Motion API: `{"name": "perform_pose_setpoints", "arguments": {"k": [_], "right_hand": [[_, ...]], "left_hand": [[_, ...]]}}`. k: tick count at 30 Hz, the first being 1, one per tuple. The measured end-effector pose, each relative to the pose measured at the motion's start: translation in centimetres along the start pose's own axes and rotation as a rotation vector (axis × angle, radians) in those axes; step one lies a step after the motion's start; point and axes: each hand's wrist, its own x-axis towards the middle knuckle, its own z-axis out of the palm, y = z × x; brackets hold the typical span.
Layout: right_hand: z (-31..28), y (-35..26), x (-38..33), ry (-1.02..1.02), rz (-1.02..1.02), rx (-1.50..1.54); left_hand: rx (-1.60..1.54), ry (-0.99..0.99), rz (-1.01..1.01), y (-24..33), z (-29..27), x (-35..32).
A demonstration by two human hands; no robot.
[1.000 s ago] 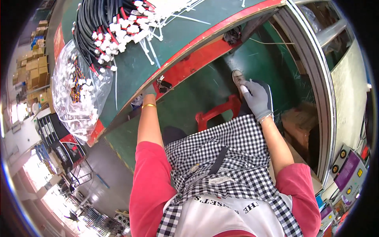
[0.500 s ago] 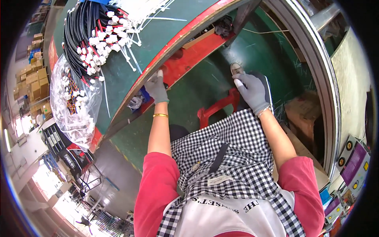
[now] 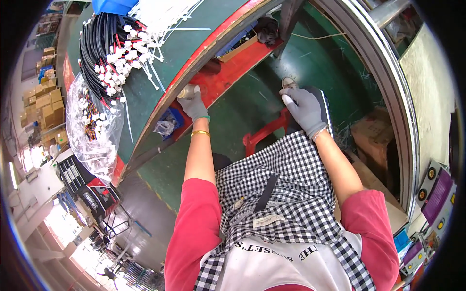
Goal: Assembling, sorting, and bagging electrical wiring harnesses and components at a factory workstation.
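My left hand point(image 3: 195, 104), in a grey glove with white fingertips, reaches under the table edge at the red shelf point(image 3: 228, 73). Its fingers close on a small yellowish, roll-like thing point(image 3: 186, 91), partly covered by the hand and the table edge. My right hand point(image 3: 305, 111), gloved the same way, rests over my right thigh with its fingers loosely stretched and nothing visible in it. On the green tabletop point(image 3: 145, 109) lie a bundle of black cables point(image 3: 97, 53) with white connectors and a pile of white cable ties point(image 3: 167, 19).
A clear plastic bag point(image 3: 94, 140) of connectors and coloured wires hangs at the table's left end. Below the edge sits a blue bin point(image 3: 170, 121) with clear bags. A red stool point(image 3: 264, 132) stands before me, a cardboard box point(image 3: 374, 138) at right.
My left hand has drawn slightly back from under the table edge, and the yellowish thing now shows in it. My right hand has shifted slightly left.
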Motion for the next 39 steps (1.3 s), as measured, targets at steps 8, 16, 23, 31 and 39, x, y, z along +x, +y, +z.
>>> {"name": "perform_pose_setpoints", "arguments": {"k": [8,16,23,31,39], "right_hand": [[-0.4,0.1,-0.1,0.008,0.005,0.085],[-0.6,0.4,-0.3,0.012,0.022,0.109],[-0.8,0.4,-0.1,0.023,0.007,0.112],[-0.8,0.4,-0.1,0.005,0.03,0.042],[-0.5,-8.2,0.4,-0.437,-0.128,-0.294]], "left_hand": [[-0.194,-0.289,-0.61,-1.6,-0.5,-1.8],[-0.265,-0.132,0.091,3.6,8.7,-1.1],[-0.061,-0.031,0.123,7.4,9.4,-1.0],[0.313,-0.365,0.17,5.2,4.3,-7.9],[0.536,-0.624,0.182,4.5,-0.3,-19.1]]}}
